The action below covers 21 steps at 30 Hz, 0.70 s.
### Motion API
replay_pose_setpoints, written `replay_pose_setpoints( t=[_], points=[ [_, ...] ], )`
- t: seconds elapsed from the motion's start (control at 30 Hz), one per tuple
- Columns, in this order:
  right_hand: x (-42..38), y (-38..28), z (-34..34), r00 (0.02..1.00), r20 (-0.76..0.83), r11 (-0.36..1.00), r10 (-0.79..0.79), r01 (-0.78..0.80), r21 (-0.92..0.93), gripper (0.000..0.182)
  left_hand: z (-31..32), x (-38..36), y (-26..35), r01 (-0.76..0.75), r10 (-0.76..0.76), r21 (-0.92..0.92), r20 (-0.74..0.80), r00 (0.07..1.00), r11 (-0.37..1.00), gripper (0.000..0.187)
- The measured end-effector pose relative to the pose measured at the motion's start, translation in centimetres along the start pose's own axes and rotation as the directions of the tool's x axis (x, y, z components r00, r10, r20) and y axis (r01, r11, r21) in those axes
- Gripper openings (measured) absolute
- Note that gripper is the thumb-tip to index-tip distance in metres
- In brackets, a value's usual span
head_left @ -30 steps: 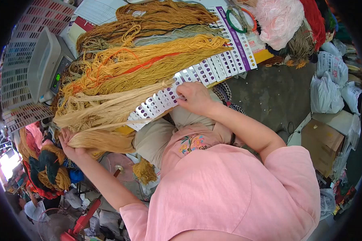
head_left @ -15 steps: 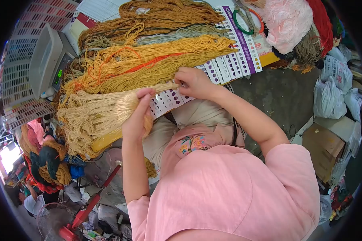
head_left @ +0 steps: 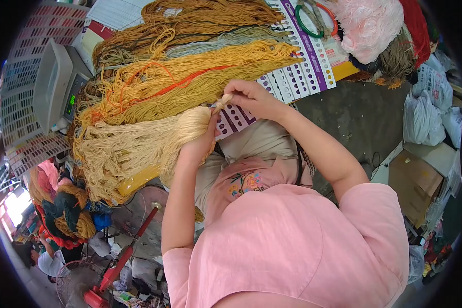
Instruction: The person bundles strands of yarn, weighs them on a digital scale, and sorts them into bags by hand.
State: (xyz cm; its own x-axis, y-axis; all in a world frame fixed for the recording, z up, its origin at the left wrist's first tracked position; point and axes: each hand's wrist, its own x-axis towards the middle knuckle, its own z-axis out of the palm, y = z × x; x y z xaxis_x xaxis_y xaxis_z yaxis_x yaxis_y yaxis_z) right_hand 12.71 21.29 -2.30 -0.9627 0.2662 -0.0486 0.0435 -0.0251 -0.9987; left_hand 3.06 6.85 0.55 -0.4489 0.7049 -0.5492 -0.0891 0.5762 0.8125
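Moved: left grip [head_left: 200, 146], rightward
Thread [head_left: 192, 124]: soft, likely light; hold upper-centre tip [head_left: 222, 102]
Left: clasping thread
Right grip [head_left: 252, 100]: pinching tip

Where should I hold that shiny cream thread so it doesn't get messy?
I'd pinch the narrow, gathered end of the cream thread, coming from the right, where the right hand is. The strands bunch tightly there, but puff out wide by the left hand.
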Motion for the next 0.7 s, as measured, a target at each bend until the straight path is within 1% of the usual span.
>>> replay_pose_setpoints(
  t=[0.07, 0.1, 0.17, 0.2, 0.23, 0.27, 0.3, 0.33, 0.37, 0.4, 0.43, 0.5, 0.57, 0.6, 0.63, 0.67, 0.7],
  points=[
    [0.1, -0.1, 0.1, 0.997, -0.06, 0.997, -0.04, 0.044, 0.066, 0.005, 0.0, 0.8, 0.5, 0.17, -0.171, 0.07, 0.004, 0.985, 0.983, 0.018],
    [0.1, -0.1, 0.2, 0.997, -0.06, 0.997, -0.039, 0.043, 0.066, 0.005, 0.0, 1.2, 0.5, 0.171, -0.172, 0.07, 0.004, 0.985, 0.983, 0.018],
    [0.2, -0.1, 0.3, 0.994, -0.037, 0.953, 0.105, -0.09, 0.291, 0.011, -0.5, 1.9, 0.1, 0.261, -0.263, 0.128, -0.005, 0.965, 0.957, 0.016],
    [0.2, -0.3, 0.5, 0.994, -0.034, 0.952, 0.105, -0.091, 0.292, 0.011, -0.8, 1.7, 0.2, 0.263, -0.265, 0.126, -0.008, 0.964, 0.956, 0.016],
    [0.2, -0.8, 0.7, 0.996, -0.06, 0.996, 0.072, -0.068, 0.06, 0.015, -1.2, 1.4, 0.5, 0.241, -0.241, -0.034, -0.008, 0.97, 0.97, 0.014],
    [0.1, -1.2, 0.8, 0.996, -0.08, 0.983, 0.034, -0.048, -0.177, 0.018, -1.7, 1.1, 0.8, 0.212, -0.217, -0.195, -0.009, 0.976, 0.958, 0.012],
    [0.3, -1.4, 1.1, 0.997, -0.08, 0.97, -0.008, -0.012, -0.244, 0.028, -2.7, 0.4, 1.1, 0.176, -0.177, -0.279, 0.02, 0.984, 0.944, 0.009],
    [0.5, -0.9, 1.5, 0.996, -0.086, 0.969, -0.001, -0.02, -0.246, 0.028, -3.9, -0.5, 0.9, 0.194, -0.214, -0.365, -0.015, 0.977, 0.911, 0.009],
    [0.6, -0.1, 2.0, 0.988, -0.103, 0.917, -0.116, 0.067, -0.393, 0.031, -5.3, -1.5, 0.8, 0.208, -0.254, -0.446, -0.045, 0.966, 0.871, 0.01],
    [0.5, 0.4, 2.4, 0.968, -0.099, 0.834, -0.231, 0.144, -0.532, 0.034, -7.0, -2.9, 1.3, 0.26, -0.372, -0.53, -0.116, 0.921, 0.807, 0.011],
    [0.4, 0.5, 2.5, 0.968, -0.103, 0.835, -0.228, 0.141, -0.532, 0.034, -9.1, -4.4, 1.5, 0.291, -0.488, -0.615, -0.178, 0.854, 0.733, 0.014],
    [0.4, 0.4, 2.8, 0.953, -0.144, 0.808, -0.266, 0.139, -0.572, 0.032, -15.2, -8.0, -0.2, 0.214, -0.372, -0.675, -0.096, 0.923, 0.707, 0.018],
    [0.7, 0.5, 3.2, 0.948, -0.159, 0.806, -0.275, 0.137, -0.576, 0.032, -16.6, -9.8, 0.9, 0.19, -0.399, -0.611, -0.225, 0.889, 0.768, 0.019],
    [0.7, 0.6, 3.4, 0.945, -0.176, 0.806, -0.278, 0.13, -0.578, 0.031, -16.5, -10.0, 2.0, 0.164, -0.358, -0.554, -0.264, 0.896, 0.817, 0.02],
    [0.8, 0.7, 3.5, 0.944, -0.164, 0.8, -0.288, 0.142, -0.583, 0.031, -16.6, -9.4, 2.4, 0.029, -0.252, -0.538, -0.345, 0.904, 0.843, 0.019],
    [0.7, 0.8, 3.6, 0.934, -0.177, 0.782, -0.31, 0.145, -0.606, 0.031, -16.9, -8.9, 2.5, -0.105, -0.145, -0.511, -0.425, 0.893, 0.853, 0.019],
    [0.6, 0.8, 3.6, 0.924, -0.187, 0.764, -0.333, 0.148, -0.628, 0.031, -18.3, -9.0, 2.6, -0.184, -0.098, -0.557, -0.438, 0.894, 0.81, 0.019]
  ],
)
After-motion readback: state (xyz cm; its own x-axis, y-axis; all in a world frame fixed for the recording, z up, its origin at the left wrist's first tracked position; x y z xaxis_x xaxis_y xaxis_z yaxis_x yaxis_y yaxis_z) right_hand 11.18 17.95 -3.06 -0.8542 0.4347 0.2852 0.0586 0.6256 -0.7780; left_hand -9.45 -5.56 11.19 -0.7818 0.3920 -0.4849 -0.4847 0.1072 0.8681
